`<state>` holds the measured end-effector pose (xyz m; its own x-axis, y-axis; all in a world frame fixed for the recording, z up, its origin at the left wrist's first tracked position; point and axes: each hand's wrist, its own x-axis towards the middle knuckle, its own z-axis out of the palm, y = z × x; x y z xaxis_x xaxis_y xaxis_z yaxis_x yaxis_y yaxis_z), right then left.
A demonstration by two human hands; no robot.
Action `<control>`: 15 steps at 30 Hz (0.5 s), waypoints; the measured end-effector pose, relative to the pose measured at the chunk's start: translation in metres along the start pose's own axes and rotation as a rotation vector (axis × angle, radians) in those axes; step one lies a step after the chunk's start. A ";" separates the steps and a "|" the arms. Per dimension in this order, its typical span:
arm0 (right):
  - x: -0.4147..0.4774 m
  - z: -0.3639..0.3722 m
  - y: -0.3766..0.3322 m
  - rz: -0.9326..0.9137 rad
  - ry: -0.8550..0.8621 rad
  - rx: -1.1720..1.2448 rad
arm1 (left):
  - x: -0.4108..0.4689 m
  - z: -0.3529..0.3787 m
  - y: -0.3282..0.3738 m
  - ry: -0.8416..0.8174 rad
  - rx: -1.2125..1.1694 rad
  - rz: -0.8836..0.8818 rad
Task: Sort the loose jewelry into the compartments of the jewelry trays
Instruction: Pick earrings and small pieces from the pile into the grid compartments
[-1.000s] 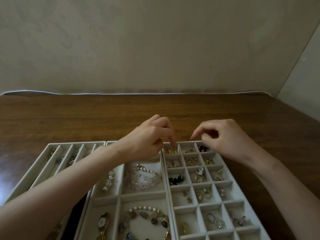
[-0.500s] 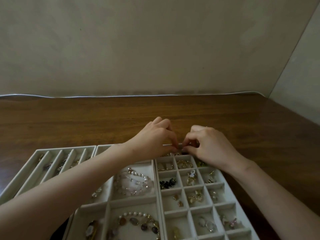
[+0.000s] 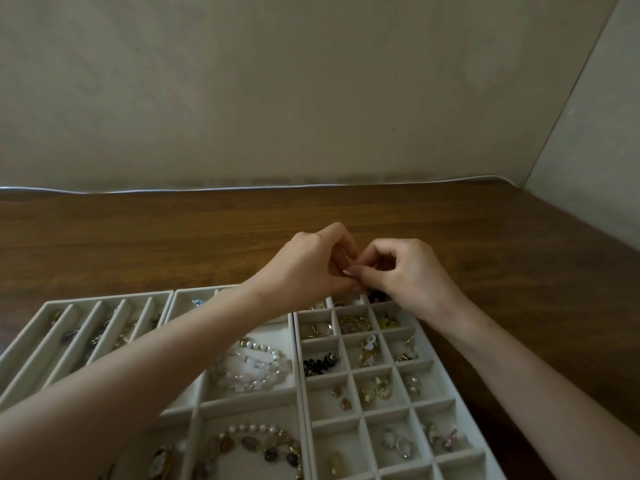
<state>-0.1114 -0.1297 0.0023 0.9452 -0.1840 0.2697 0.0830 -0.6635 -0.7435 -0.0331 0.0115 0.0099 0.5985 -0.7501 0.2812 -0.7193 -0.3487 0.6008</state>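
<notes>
1. Left hand (image 3: pixel 304 268): at centre, over the 12 o'clock edge of the grid tray (image 3: pixel 332 434). Its fingers are curled and their tips are pressed against the right hand's.
2. Right hand (image 3: pixel 408 271): at 3 o'clock of the left hand. Its thumb and forefinger are closed tip to tip and its other fingers are curled. I cannot tell whether either hand pinches a piece, because nothing shows between the tips.
3. Grid tray: at 5 o'clock in my view. It is pale with a soft, felt-like lining, and thin walls form small square cells in three columns.
4. Black beads (image 3: pixel 318 364): a glossy cluster in a left-column cell.
5. Gold rings (image 3: pixel 375 389): shiny metal, in a middle-column cell at 5 o'clock of the beads.
6. Yellow piece (image 3: pixel 388 322): small, in a right-column cell near the right wrist.
7. Middle tray (image 3: pixel 242 400): at 6 o'clock, with the same pale lining and large rectangular cells.
8. Pearl strand (image 3: pixel 256 362): round white and clear beads, coiled in one cell.
9. Stone bracelet (image 3: pixel 256 441): pearls and dark oval stones, in the cell at 6 o'clock of that.
10. Slot tray (image 3: pixel 104 296): at 8 o'clock, with long narrow channels holding small metallic pieces that are too blurred for me to name.
11. Table (image 3: pixel 138 244): dark wood grain with a smooth sheen.
</notes>
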 end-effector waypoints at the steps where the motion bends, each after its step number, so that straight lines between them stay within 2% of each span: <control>1: 0.000 0.000 0.001 0.007 0.009 0.029 | 0.000 0.000 0.000 -0.004 0.005 -0.008; 7: 0.002 0.001 0.002 0.011 0.028 0.109 | 0.002 -0.004 -0.007 0.018 0.015 -0.020; 9: 0.001 0.001 0.003 -0.009 -0.006 -0.071 | 0.003 -0.007 -0.012 0.045 0.019 -0.053; 12: -0.001 0.004 0.003 -0.135 -0.168 -0.428 | 0.003 -0.012 -0.019 0.109 0.024 -0.107; 15: -0.002 0.008 0.001 -0.220 -0.242 -0.583 | 0.002 -0.013 -0.022 0.118 0.020 -0.097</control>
<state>-0.1108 -0.1238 -0.0036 0.9756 0.1232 0.1816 0.1619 -0.9627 -0.2166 -0.0115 0.0244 0.0070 0.7023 -0.6412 0.3093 -0.6620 -0.4286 0.6149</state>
